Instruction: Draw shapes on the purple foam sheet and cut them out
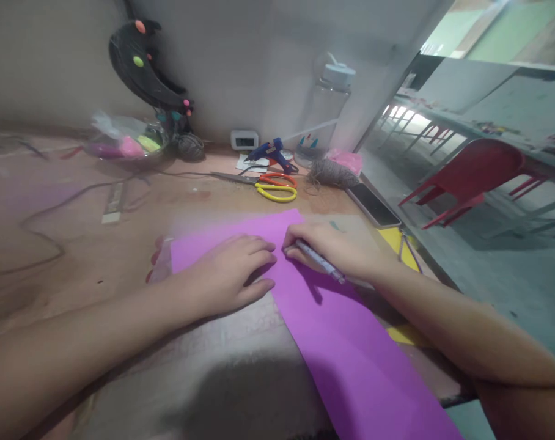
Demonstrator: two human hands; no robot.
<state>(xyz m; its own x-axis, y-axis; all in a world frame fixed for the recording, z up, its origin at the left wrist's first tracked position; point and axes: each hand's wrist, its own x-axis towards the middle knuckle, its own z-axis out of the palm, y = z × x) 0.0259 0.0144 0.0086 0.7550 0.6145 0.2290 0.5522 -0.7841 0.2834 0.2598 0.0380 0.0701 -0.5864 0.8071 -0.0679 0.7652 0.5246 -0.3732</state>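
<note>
Bright purple paper sheet (355,354) under the left hand (231,269) and the right hand (326,241).

It lies on the worn brown surface (227,205) and runs out of view at the bottom; the left hand rests palm-down on it, grasping nothing, while the right hand grips a slim, pale patterned pen (321,261) — its tip is hard to make out, though probably near the paper. Beyond them lie metal-bladed scissors with orange and yellow handles (277,194).
</note>
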